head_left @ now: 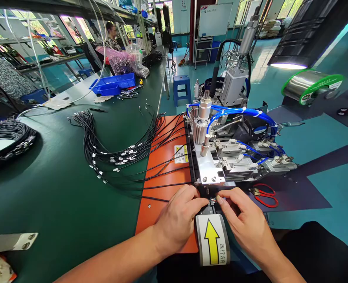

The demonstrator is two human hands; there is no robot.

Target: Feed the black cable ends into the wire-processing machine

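Observation:
At the front edge of a metal machine (210, 167), my left hand (181, 214) has its fingers closed on a black cable (155, 199) that comes in from the left across the orange plate (168, 220). My right hand (244, 218) pinches the small wire ends (212, 200) just right of the left fingertips. Both hands meet above a label with a yellow arrow (212, 240). More black cables (126, 155) with white tags run over the plate toward the machine.
Red-handled scissors (265, 195) lie right of my right hand. A solder spool (312, 86) and a dark lamp-like cylinder (297, 35) are at upper right. Coiled cables (8, 137) and a blue tray (113, 83) rest on the green table (73, 204). A person (112, 37) sits far back.

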